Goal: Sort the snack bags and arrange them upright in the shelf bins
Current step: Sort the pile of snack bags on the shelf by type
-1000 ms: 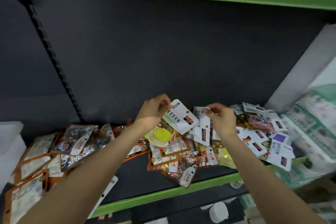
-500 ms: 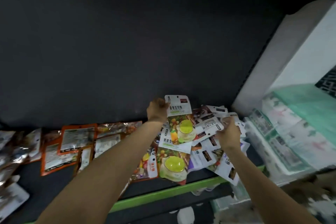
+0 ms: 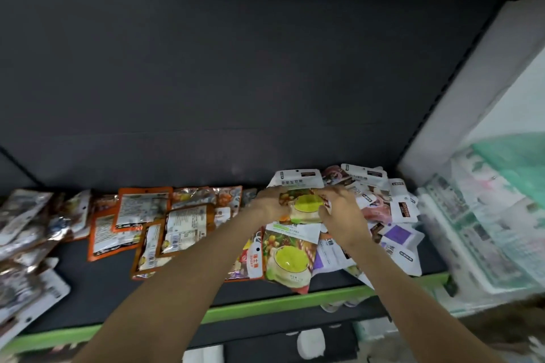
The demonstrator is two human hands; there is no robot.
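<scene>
Half a second ago only my left hand (image 3: 272,203) held the green-cup bag (image 3: 303,203). Now my right hand (image 3: 339,209) has joined, and both grip it, I think, though it is blurry. It sits at 12 o'clock of the twin bag (image 3: 290,259) lying flat. Still sorting; I see no bins yet.

Setting: retail shop. Evidence: dark metal display shelf with green front edge (image 3: 265,308), dark back panel (image 3: 236,68), many loose printed foil snack bags (image 3: 165,224) piled flat, stacked packaged goods (image 3: 486,230) at right.
</scene>
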